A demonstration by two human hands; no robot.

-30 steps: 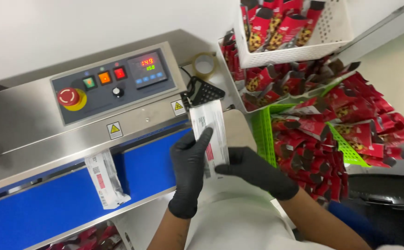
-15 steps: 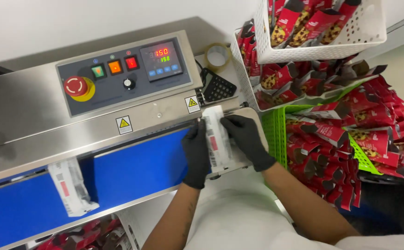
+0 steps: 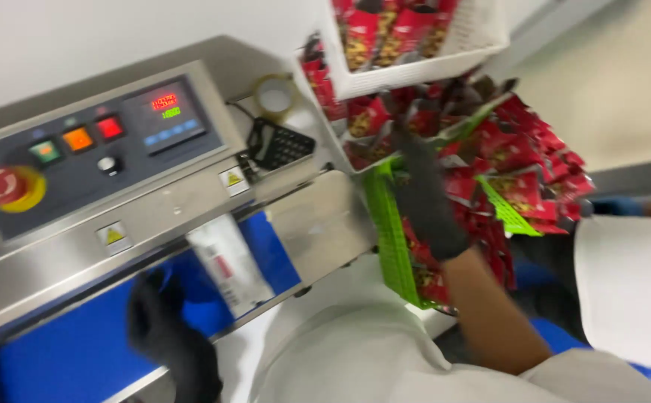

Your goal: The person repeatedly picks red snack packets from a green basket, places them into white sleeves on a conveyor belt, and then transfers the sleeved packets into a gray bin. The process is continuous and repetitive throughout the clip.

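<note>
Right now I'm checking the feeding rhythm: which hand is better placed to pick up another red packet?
Likely the right hand: it reaches into the red packets by the green basket, while the left hand is down at the blue belt.

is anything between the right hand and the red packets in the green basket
Nothing visible does. The gloved right hand is already up against the red packets heaped in the green basket, though motion blur hides whether its fingers grip one.

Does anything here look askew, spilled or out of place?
Mostly tidy. The red snack packets lie in a loose heap overflowing the green plastic basket, beside the right hand. The white pouch sits slightly tilted on the blue conveyor belt.
</note>
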